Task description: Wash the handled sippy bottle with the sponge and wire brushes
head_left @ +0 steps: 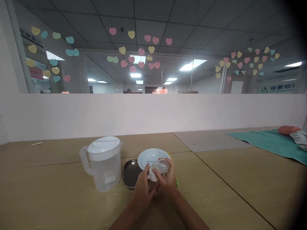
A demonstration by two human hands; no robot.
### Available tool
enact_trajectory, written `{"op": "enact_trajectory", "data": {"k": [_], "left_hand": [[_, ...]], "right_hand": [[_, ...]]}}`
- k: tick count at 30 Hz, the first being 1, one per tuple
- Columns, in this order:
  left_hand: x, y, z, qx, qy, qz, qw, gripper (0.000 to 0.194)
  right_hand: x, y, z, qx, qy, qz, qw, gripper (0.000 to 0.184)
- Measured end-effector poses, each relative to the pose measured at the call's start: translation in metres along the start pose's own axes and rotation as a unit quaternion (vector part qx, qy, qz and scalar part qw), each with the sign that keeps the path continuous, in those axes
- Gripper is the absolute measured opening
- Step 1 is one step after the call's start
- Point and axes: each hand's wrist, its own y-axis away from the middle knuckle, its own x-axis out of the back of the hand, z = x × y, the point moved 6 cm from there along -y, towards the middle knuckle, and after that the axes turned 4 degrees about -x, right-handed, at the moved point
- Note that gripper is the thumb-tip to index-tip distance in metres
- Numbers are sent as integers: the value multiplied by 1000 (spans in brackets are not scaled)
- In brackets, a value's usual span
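The forearms (189, 209) come in nearest, cut off at the lower edge, and end just on the near side of the white bowl (145, 156). There a clear container (163, 166) with a white collar (153, 175) is held by both hands. The left hand (142, 188) has its grip curled around the collar side, while the right hand (169, 179) closes its grip about the rounded clear end, thumb toward the collar; one seems to steady while the other controls. The container appears tipped toward the bowl's right side (perhaps only to bring the joint into sight).

To the bowl's left, a lidded pitcher (106, 169) stands upright, handle turned outward, probably for easy reach. Between them lies a dark tray (130, 175); whether the bowl's rim overlaps it is unclear. The hands hide the container's lower part, and its contents can't be made out. Right of the bowl, a green piece (177, 182) shows past the right hand, mostly covered. Far right of the bowl, a teal cloth (271, 145) on the counter (216, 195) runs out of view.
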Motion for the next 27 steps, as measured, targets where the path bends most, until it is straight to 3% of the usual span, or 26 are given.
{"op": "enact_trajectory", "data": {"k": [4, 8, 11, 14, 17, 20, 24, 27], "left_hand": [[-1, -1, -2, 23, 38, -12, 999, 71], [0, -1, -2, 64, 112, -22, 991, 75], [1, -2, -1, 78, 155, -18, 985, 82], [2, -3, 0, 74, 161, -10, 984, 82], [2, -3, -1, 72, 153, -8, 986, 82], [1, -3, -2, 79, 149, -15, 986, 79], [0, -1, -4, 80, 154, -20, 985, 76], [-4, 2, -6, 73, 146, -24, 986, 76]], "right_hand": [[1, 1, 0, 10, -23, 2, 1000, 57], [-1, 0, -2, 21, 21, -26, 999, 53], [0, 0, -3, 25, 39, -13, 999, 53], [0, 1, -5, 47, 41, -3, 998, 53], [0, -1, -3, 28, 53, -5, 998, 52], [-3, -3, -6, 30, 91, -28, 995, 52], [-11, -4, -22, 112, 152, -89, 978, 49], [-12, -5, -22, 99, 168, -100, 976, 48]]}}
